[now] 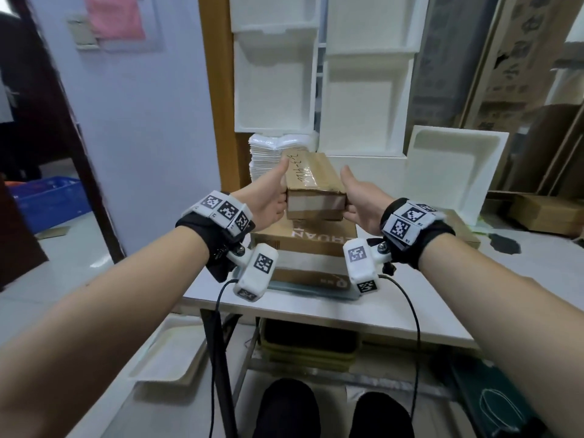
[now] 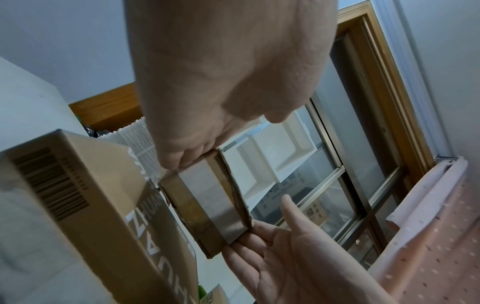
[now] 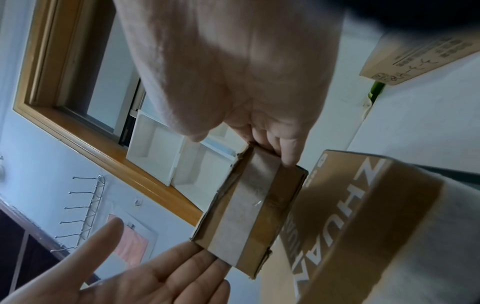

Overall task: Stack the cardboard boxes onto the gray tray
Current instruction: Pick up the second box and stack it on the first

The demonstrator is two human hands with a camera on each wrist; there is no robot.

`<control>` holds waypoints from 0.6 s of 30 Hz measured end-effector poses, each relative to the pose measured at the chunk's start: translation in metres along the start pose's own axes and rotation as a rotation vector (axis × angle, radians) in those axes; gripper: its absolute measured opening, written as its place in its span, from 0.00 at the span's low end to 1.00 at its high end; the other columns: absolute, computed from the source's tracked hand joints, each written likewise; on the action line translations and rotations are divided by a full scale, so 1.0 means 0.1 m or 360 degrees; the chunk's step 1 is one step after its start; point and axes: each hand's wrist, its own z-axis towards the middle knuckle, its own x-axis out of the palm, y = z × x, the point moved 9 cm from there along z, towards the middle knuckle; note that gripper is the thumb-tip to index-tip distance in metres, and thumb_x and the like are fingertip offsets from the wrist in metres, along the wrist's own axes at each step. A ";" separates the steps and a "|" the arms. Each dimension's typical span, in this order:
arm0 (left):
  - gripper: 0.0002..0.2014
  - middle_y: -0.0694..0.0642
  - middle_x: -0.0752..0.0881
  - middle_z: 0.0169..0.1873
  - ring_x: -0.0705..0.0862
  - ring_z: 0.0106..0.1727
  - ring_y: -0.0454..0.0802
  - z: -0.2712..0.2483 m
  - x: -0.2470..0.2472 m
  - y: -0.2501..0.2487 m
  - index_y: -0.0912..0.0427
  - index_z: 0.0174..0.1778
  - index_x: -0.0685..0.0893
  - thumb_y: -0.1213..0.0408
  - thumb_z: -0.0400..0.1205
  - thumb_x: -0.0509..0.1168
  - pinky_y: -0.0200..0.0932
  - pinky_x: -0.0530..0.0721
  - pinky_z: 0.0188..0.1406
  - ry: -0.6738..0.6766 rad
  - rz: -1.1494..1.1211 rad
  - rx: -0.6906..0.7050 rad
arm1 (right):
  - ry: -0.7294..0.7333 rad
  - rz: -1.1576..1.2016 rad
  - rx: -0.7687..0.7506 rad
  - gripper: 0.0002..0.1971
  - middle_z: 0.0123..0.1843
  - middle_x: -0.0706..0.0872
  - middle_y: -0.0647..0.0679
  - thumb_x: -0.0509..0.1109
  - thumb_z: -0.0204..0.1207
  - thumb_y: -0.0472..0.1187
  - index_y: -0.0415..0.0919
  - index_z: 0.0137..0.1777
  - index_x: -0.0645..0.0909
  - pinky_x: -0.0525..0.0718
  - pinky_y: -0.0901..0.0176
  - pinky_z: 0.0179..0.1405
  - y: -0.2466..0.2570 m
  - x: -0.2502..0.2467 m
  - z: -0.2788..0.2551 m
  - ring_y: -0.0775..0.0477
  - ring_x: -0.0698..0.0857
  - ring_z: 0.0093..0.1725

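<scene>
A small taped cardboard box point(image 1: 311, 181) with handwriting on top is clamped between my two hands. My left hand point(image 1: 268, 200) presses its left side with flat fingers and a raised thumb. My right hand point(image 1: 360, 200) presses the right side the same way. The box hovers just over, or barely touches, a larger printed cardboard box point(image 1: 303, 240) that lies on the gray tray point(image 1: 309, 290). In the left wrist view the small box point(image 2: 207, 197) sits beside the large box point(image 2: 91, 205). The right wrist view shows the small box point(image 3: 249, 205) between straight fingers.
The tray stands on a white table point(image 1: 410, 295). White foam trays point(image 1: 363, 105) are stacked right behind, and one point(image 1: 455, 165) leans at the right. A flat cardboard box point(image 1: 461, 229) lies at the table's right. A blue crate point(image 1: 47, 197) stands on the floor at left.
</scene>
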 end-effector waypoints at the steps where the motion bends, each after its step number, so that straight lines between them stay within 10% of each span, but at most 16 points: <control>1: 0.54 0.65 0.52 0.84 0.54 0.84 0.59 -0.04 -0.01 0.01 0.65 0.85 0.47 0.27 0.74 0.52 0.55 0.53 0.83 0.0002 -0.0008 -0.0006 | -0.0001 0.0005 -0.0003 0.48 0.85 0.69 0.43 0.56 0.73 0.74 0.38 0.84 0.62 0.71 0.46 0.81 0.00 0.02 -0.03 0.43 0.71 0.82; 18: 0.50 0.62 0.50 0.85 0.49 0.85 0.56 -0.24 0.00 0.35 0.63 0.85 0.46 0.29 0.78 0.49 0.54 0.48 0.83 0.0018 -0.0081 -0.0122 | -0.0003 -0.0077 0.0126 0.46 0.86 0.67 0.44 0.53 0.78 0.72 0.37 0.84 0.61 0.72 0.49 0.80 -0.32 0.05 -0.17 0.42 0.71 0.82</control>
